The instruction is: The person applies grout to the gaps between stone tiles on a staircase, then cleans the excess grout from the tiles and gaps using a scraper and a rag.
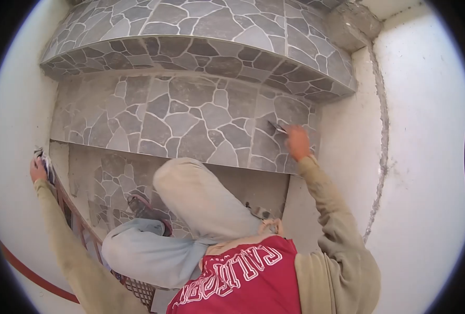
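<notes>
My right hand is closed around the handle of a small dark pointed tool. The tool's tip lies over the stone-patterned tiles of the middle step, near its right end. Far to the left, my left hand is closed on a crumpled dark and white cloth, at the upper end of a reddish-brown metal railing.
A higher tiled step curves across the top. Below the middle step lies a lower tiled step, where my shoe rests. White walls stand on both sides; the right wall has a rough vertical groove.
</notes>
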A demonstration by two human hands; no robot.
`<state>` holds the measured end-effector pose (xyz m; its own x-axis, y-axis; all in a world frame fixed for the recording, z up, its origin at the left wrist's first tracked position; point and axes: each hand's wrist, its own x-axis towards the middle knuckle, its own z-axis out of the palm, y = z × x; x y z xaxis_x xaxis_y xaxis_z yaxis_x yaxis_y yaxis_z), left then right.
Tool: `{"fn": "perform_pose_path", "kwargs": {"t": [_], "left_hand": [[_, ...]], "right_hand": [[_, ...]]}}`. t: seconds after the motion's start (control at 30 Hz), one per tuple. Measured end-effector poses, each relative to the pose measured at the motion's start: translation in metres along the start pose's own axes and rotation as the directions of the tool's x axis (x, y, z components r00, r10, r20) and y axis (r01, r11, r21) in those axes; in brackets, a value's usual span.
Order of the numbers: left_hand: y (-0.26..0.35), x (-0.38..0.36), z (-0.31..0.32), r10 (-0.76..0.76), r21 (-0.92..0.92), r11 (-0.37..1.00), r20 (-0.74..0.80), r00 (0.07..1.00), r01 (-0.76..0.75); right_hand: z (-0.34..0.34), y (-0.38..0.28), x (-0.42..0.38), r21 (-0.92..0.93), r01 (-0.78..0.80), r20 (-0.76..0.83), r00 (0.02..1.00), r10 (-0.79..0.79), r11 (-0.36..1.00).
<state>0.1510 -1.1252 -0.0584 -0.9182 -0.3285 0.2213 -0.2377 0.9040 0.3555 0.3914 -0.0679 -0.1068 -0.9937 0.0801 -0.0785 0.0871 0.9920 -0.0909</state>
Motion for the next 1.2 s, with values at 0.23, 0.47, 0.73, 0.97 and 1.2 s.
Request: {"fn": "perform_pose_path", "kwargs": {"t": [0.23, 0.47, 0.73, 0.97, 1.2], "left_hand": [[0.056, -0.041, -0.161, -0.141, -0.249, 0.963, -0.150, 0.979, 0.101], [0.218, -0.118, -0.187, -0.289, -0.935, 0.315, 0.068, 0.955, 0.162], [0.388, -0.141, 0.004, -0.067, -0.573, 0.810, 0.121, 0.990, 0.125], [0.423, -0.154, 0.037, 0.139, -0.572, 0.819, 0.133, 0.981, -0.039], [0.420, -0.142, 0.027, 0.131, -0.525, 0.850, 0.109, 0.985, -0.055]], "right_hand": [[0.008, -0.021, 0.064, -0.058, 0.001, -0.090, 0.996, -0.006, 0.998], [0.016, 0.006, 0.110, 0.009, -0.051, -0.110, 0.993, 0.052, 0.999], [0.021, -0.037, 0.053, 0.057, 0.214, -0.018, 0.977, -0.213, 0.975], [0.014, -0.077, 0.045, 0.103, 0.248, 0.055, 0.965, -0.255, 0.963], [0.038, -0.043, 0.157, 0.050, 0.047, 0.049, 0.998, -0.049, 0.998]]}}
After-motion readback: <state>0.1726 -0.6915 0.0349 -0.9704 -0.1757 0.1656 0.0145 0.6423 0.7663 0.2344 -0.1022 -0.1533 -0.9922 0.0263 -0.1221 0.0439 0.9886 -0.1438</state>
